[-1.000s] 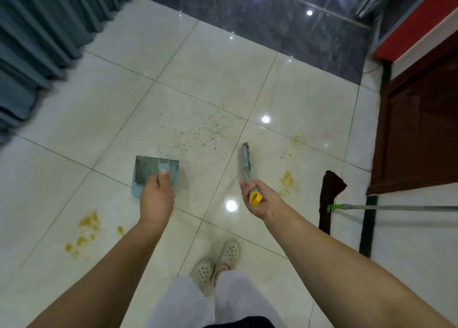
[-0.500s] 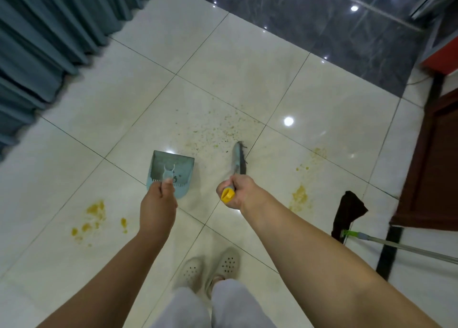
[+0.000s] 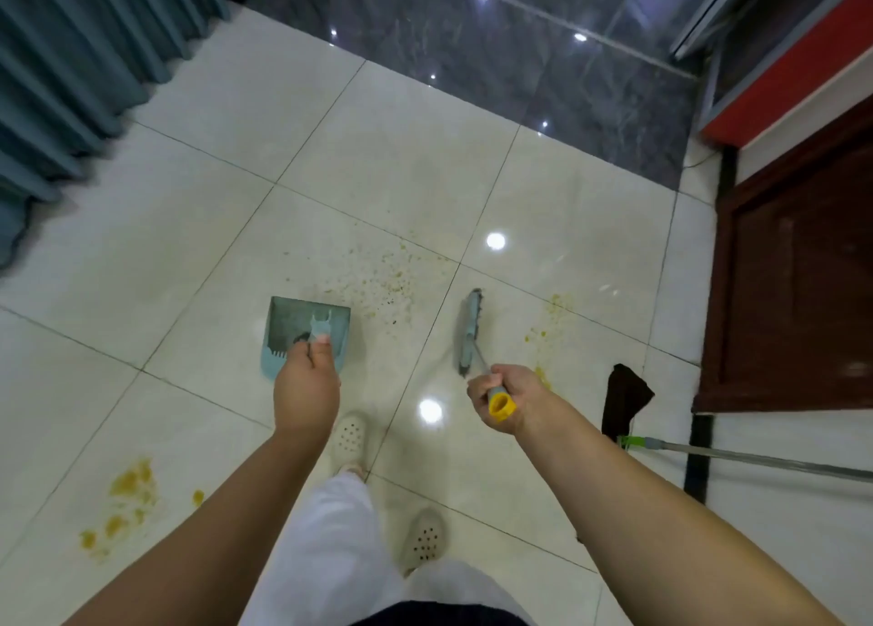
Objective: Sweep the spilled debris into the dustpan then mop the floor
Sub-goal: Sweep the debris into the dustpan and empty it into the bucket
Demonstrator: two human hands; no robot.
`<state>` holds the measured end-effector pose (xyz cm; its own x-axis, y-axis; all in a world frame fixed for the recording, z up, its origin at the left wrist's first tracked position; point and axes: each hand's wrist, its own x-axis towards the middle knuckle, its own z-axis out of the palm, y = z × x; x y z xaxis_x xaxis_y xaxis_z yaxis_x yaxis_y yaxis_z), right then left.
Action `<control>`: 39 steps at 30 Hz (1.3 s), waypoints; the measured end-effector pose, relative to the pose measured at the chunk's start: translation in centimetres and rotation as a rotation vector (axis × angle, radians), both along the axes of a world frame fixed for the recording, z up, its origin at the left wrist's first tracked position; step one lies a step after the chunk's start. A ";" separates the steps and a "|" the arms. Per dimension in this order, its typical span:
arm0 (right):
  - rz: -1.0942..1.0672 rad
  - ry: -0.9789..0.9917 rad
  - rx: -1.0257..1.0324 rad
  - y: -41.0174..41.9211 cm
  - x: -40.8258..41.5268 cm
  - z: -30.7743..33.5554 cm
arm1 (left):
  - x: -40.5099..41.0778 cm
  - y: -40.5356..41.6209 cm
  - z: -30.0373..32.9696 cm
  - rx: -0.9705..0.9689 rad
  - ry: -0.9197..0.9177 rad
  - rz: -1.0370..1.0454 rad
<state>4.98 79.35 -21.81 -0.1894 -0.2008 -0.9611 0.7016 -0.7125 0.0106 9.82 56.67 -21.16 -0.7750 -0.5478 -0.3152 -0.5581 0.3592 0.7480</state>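
Left hand gripping teal dustpan, right hand clutching yellow-capped broom, fine tan debris scattered between

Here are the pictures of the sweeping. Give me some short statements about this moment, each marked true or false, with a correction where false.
1. The left hand holds the dustpan. True.
2. The right hand holds the mop. False: it grips the broom by its yellow-tipped handle; the mop lies on the floor to the right.
3. The debris lies beyond the dustpan and broom. True.
4. Both hands are empty. False: each grips a tool.
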 end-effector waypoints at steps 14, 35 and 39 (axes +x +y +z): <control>0.062 -0.081 0.151 -13.2 -11.8 -3.5 | -11.6 -9.9 -1.5 0.117 -0.012 -0.050; 0.246 -0.064 0.144 -17.1 -13.5 -0.6 | -16.1 -13.9 -0.9 0.129 0.002 0.003; 0.224 -0.041 0.267 -14.3 -16.4 -1.5 | -16.9 -13.7 -1.4 0.129 0.002 -0.022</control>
<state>-11.46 65.05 -23.34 -0.1295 0.0265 -0.9912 0.8438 -0.5220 -0.1242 -7.11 42.97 -22.61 -0.7870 -0.4859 -0.3801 -0.5494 0.2718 0.7901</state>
